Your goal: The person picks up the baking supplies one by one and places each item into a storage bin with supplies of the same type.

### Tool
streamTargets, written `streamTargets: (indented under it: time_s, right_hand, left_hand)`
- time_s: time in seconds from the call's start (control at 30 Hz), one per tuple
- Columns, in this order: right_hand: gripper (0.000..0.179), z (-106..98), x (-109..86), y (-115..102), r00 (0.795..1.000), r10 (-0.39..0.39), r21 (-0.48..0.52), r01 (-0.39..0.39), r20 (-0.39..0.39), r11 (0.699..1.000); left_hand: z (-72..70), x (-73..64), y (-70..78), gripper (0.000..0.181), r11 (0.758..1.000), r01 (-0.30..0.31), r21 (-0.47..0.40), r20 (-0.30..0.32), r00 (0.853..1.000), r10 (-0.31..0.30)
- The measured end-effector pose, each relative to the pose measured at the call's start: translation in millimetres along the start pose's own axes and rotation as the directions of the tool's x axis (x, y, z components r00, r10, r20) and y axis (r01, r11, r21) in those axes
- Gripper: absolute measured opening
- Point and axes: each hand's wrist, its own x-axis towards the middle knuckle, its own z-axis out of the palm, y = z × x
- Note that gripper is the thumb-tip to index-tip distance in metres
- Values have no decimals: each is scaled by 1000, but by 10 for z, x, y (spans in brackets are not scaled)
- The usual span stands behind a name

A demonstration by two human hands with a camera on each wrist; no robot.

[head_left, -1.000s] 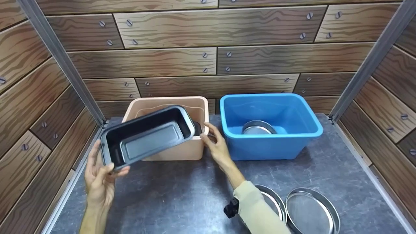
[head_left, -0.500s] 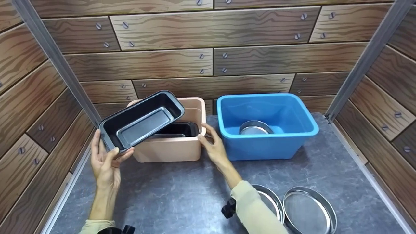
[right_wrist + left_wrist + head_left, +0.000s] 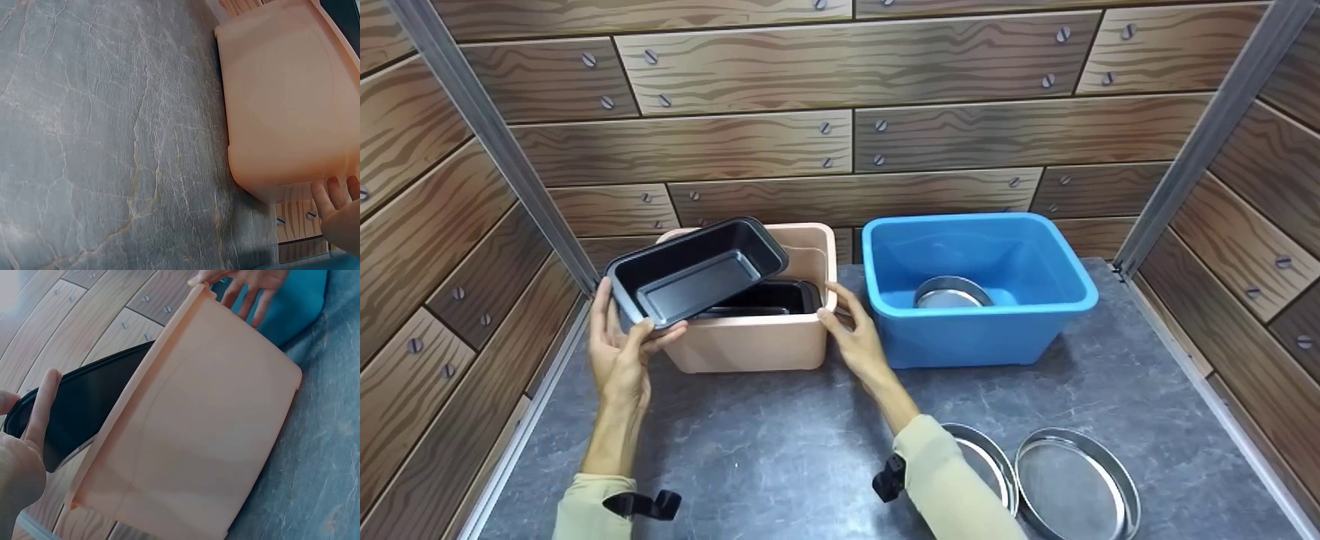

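A black loaf pan (image 3: 697, 274) is tilted over the left part of the peach bin (image 3: 757, 345), its inside facing up and towards me. My left hand (image 3: 622, 360) grips the pan's near left end, with the thumb at the rim and fingers beneath; the left wrist view shows the pan's dark outside (image 3: 90, 405) and the bin's wall (image 3: 208, 410). Inside the bin lies another black pan (image 3: 787, 296), partly hidden. My right hand (image 3: 859, 341) touches the bin's front right corner. In the right wrist view its fingers (image 3: 336, 194) look fairly straight against the side wall.
A blue bin (image 3: 975, 337) stands to the right, holding a round metal pan (image 3: 952, 292). Two round shallow pans lie at the front right: one (image 3: 1072, 487) fully beside the sleeve, another (image 3: 990, 465) partly behind it. Wood-patterned walls (image 3: 750, 142) enclose the grey tabletop (image 3: 772, 450).
My left hand first carried the loaf pan up and away from me, uncovering the pan in the bin, then shifted slightly right and lowered its near end. The right hand stayed at the bin's corner.
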Motion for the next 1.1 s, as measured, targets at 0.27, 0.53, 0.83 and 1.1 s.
streamTargets:
  time_s: [0.27,0.53,0.83,1.1]
  right_hand:
    - [52,-4,-51,-122,1000,14,0,-14,6,1000]
    - [54,-16,39,105,1000,5,3,-5,-3,1000]
    - [53,1,18,91,1000,-5,7,5,15,1000]
    - [54,0,25,93,1000,-10,0,10,4,1000]
  left_hand:
    - [18,73,-101,86,1000,-4,30,21,1000,4]
    - [-3,138,-207,85,969,-31,243,87,996,10]
    - [-81,236,-317,80,945,78,319,36,995,-95]
    - [-93,271,-313,80,941,104,324,70,989,-133]
